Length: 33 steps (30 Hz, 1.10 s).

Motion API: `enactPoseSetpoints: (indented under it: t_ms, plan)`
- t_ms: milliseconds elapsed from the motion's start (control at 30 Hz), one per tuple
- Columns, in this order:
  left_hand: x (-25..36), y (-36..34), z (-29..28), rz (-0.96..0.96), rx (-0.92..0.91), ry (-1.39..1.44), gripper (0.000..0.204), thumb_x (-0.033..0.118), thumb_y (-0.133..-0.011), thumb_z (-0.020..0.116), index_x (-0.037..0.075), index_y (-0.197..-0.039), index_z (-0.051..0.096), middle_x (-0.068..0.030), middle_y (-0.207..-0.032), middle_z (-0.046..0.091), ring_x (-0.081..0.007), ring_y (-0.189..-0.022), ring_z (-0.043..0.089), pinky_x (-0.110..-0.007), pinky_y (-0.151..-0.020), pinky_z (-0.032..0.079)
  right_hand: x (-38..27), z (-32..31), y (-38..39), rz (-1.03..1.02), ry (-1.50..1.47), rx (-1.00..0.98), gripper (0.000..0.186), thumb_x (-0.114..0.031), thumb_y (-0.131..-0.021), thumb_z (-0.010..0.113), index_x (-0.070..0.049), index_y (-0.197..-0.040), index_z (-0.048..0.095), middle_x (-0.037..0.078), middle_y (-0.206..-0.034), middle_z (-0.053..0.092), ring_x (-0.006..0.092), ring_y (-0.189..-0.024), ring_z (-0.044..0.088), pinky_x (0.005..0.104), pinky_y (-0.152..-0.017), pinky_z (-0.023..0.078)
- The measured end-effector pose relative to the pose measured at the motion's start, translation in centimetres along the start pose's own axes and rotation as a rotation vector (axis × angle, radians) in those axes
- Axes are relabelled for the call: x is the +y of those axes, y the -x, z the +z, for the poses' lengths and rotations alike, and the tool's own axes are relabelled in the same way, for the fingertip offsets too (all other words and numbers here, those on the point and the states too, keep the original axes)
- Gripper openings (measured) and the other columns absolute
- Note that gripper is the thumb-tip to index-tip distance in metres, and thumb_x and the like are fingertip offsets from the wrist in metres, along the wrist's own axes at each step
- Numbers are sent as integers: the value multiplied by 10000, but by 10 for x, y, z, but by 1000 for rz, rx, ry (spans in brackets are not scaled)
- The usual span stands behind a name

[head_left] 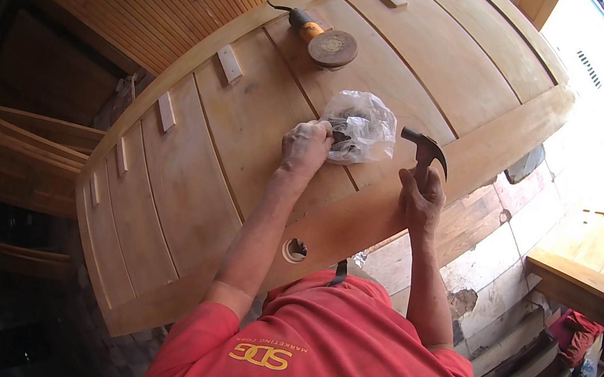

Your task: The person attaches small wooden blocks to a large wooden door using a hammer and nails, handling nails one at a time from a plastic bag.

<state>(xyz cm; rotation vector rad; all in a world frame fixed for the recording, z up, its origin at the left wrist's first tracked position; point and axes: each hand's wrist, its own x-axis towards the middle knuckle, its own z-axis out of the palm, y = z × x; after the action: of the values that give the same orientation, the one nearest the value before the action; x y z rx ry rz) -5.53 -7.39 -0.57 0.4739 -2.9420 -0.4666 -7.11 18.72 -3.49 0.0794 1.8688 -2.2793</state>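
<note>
My left hand [305, 146] is closed at the near-left edge of a clear plastic bag [372, 125], its fingertips gripping the film. Dark small pieces show through the bag, too blurred to name. In my right hand [423, 200] is a claw hammer [427, 147], held upright close under its head, just right of the bag. Bag and left hand rest on a large pale wooden door [232, 130] with grooved planks, lying flat before me. The hammer is over the door's near rail.
An angle grinder [328, 44] with a round brown disc lies beyond the bag. Small wooden blocks [229, 64] line the door's far side. A round hole [296, 250] pierces the near rail. Another wooden panel [600, 251] stands at right, above stacked curved wood [520, 357].
</note>
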Motion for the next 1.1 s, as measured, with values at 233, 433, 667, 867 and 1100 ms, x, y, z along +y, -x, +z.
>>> enactPoseSetpoints:
  t_ms: [233, 433, 667, 867, 1100]
  plan:
    - [-3, -7, 9, -28, -36, 7, 105, 188, -885, 712, 98, -931, 738, -144, -1058, 734, -336, -1017, 713, -466, -896, 570, 1, 0, 0, 3, 9, -1, 228, -192, -936, 824, -57, -1006, 654, -39, -680, 580, 46, -519, 510, 232, -470, 389]
    - [-18, 1, 7, 15, -17, 206, 154, 212, -924, 689, 59, -941, 707, -169, -1056, 728, -373, -1017, 699, -484, -903, 553, -3, 0, 1, 1, 35, -4, 235, -206, -942, 818, -49, -1009, 657, -37, -672, 585, 45, -523, 511, 233, -476, 391]
    - [-34, 12, 8, -106, 43, 560, 112, 148, -974, 700, 43, -1004, 679, -84, -981, 717, -176, -779, 672, -339, -717, 539, -6, 1, 3, 21, 11, -20, 244, -212, -947, 813, -42, -1020, 656, -38, -684, 584, 46, -533, 514, 233, -483, 395]
    - [-35, 21, 5, -195, -30, 1255, 158, 30, -970, 696, 41, -1118, 642, -17, -980, 673, -94, -826, 636, -254, -762, 536, -2, -1, 1, 12, 18, -28, 235, -203, -948, 811, -47, -1025, 652, -37, -695, 586, 49, -534, 513, 234, -487, 402]
    - [-19, 44, -19, -290, 58, 1654, 291, -31, -954, 657, 64, -1214, 566, -40, -1038, 660, -162, -976, 699, -298, -912, 583, -3, 1, -2, -8, 22, -33, 207, -174, -947, 806, -54, -1018, 652, -39, -711, 573, 49, -543, 513, 236, -486, 408]
